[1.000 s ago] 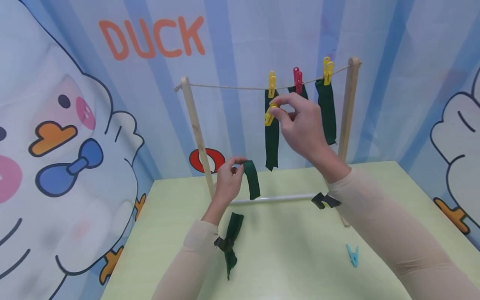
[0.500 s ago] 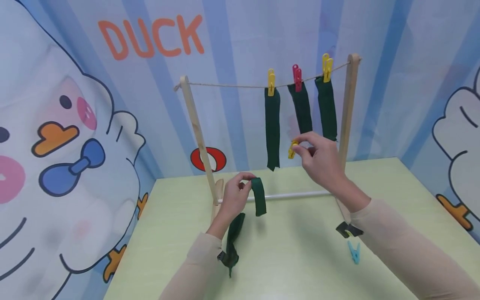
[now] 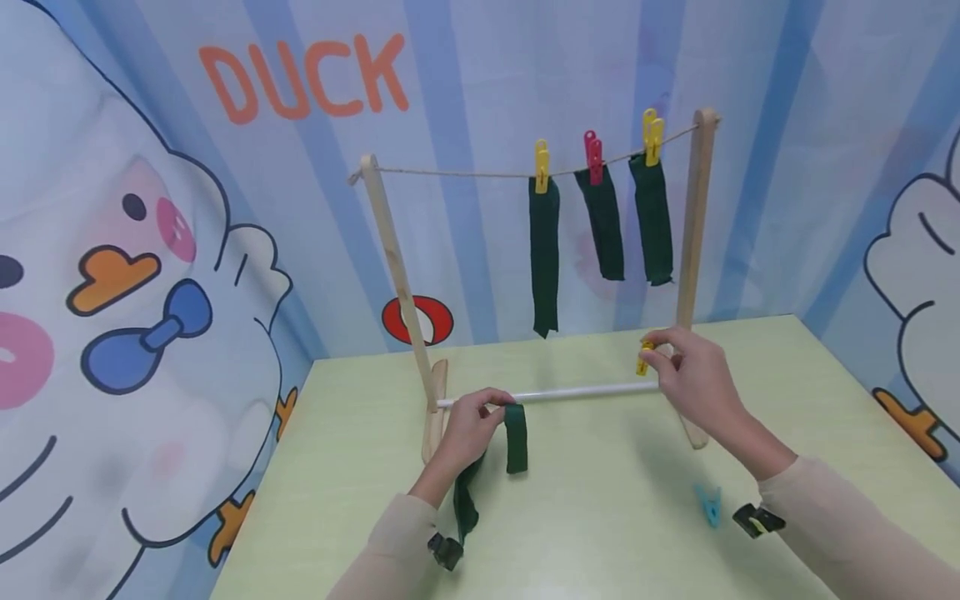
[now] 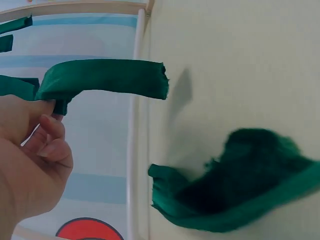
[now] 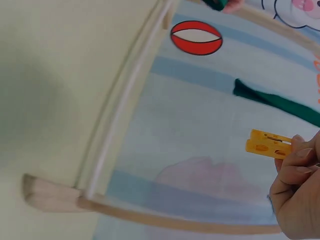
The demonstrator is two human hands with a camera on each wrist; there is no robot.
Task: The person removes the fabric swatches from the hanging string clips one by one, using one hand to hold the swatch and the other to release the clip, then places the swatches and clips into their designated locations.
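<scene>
My left hand (image 3: 472, 428) pinches one end of a dark green strip (image 3: 517, 440), whose other end droops above the table. In the left wrist view the strip (image 4: 105, 78) curves away from the fingertips of that hand (image 4: 35, 155). A yellow clothespin (image 3: 642, 358) is pinched between thumb and fingers of my right hand (image 3: 695, 372), near the rack's right post; the right wrist view shows the same clothespin (image 5: 268, 144) gripped by its end in the hand (image 5: 300, 190). Three green strips (image 3: 543, 258) hang from the rope (image 3: 465, 173) by two yellow pegs and a red peg (image 3: 596, 161).
More green cloth (image 3: 466, 504) lies on the table below my left hand, partly covered by it. A light blue clothespin (image 3: 708, 505) lies at the right front. The rack's wooden posts (image 3: 397, 267) and white bottom bar (image 3: 585, 392) stand behind the hands.
Both hands have moved down, the right one also well to the right, away from the hanging strips. Each still holds its item. The left hand has shifted slightly right with its strip.
</scene>
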